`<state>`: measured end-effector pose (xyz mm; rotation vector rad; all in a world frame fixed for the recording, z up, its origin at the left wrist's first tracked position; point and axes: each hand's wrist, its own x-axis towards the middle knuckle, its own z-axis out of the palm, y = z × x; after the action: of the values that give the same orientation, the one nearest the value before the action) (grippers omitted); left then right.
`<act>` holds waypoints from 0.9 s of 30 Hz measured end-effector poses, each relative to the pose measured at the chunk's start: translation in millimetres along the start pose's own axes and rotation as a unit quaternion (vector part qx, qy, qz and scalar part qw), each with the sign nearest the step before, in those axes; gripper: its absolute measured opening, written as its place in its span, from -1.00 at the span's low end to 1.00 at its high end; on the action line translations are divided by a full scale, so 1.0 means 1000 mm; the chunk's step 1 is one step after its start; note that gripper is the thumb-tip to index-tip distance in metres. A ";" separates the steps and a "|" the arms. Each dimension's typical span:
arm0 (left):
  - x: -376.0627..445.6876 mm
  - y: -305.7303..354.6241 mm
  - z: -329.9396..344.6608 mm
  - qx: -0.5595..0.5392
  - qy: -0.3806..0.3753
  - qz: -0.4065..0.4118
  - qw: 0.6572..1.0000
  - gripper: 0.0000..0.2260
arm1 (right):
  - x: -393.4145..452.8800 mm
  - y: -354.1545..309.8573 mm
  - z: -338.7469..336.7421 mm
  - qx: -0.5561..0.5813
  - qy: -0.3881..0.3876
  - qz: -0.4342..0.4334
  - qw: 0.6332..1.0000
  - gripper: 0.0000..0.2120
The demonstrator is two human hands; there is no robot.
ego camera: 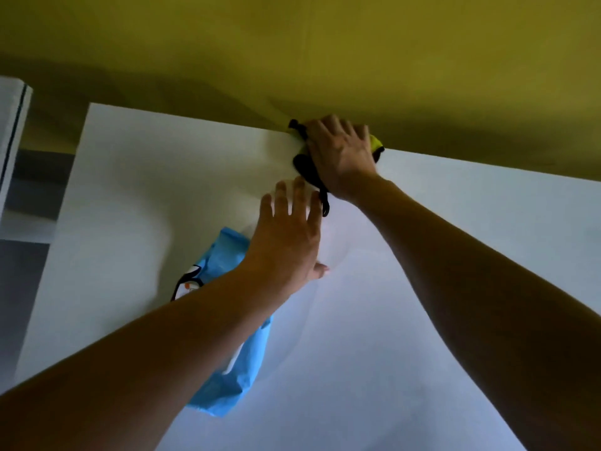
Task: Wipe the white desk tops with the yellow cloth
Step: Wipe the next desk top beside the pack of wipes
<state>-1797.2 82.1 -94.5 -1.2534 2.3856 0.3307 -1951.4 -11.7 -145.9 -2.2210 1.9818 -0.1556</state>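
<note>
Our right hand [341, 154] lies flat with spread, straight fingers on top of the yellow cloth [376, 144], pressing it down at the far edge of the white desk top [439, 288], right where the desk meets the olive-yellow wall [292, 43], at about twelve o'clock from us. Only a small bright yellow patch of the cloth shows past our fingertips; the rest that we can see is its black edging and a black loop, sticking out at nine o'clock and at six o'clock of the hand. Our left hand [286, 242] is open too, fingers straight and slightly fanned, palm down above the desk, just short of the right hand at about its seven o'clock; we cannot tell whether it touches the surface. Beneath our left wrist and forearm lies a light blue plastic bag [234, 379] with a printed figure on it, partly hidden by the arm. At nine o'clock, past the desk's left edge, stands a white panel [13, 131] with a dark strip.
</note>
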 end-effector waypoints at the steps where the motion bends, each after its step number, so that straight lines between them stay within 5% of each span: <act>1: 0.000 0.001 0.001 0.002 0.002 -0.003 1.000 0.07 | 0.004 -0.002 0.002 0.000 0.010 -0.015 1.000 -0.55; 10: 0.003 0.019 -0.007 -0.011 -0.037 -0.058 0.998 0.02 | -0.039 0.088 -0.011 0.002 0.039 0.011 0.999 -0.50; 15: 0.009 0.088 0.001 -0.065 0.064 -0.168 0.982 -0.17 | -0.066 0.144 -0.020 0.005 0.039 0.025 0.999 -0.60; 23: 0.005 0.139 0.065 -0.151 0.230 -0.151 0.950 -0.24 | -0.035 0.082 -0.017 0.025 -0.017 -0.019 0.999 -0.32; 27: 0.008 0.139 0.068 -0.140 0.233 -0.157 0.949 -0.24 | -0.011 0.039 -0.003 0.016 0.010 -0.066 0.998 -0.57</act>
<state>-1898.4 181.7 -155.8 -2.0066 2.5120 0.3061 -1991.3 -5.0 -149.6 -2.3378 1.8296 -0.2267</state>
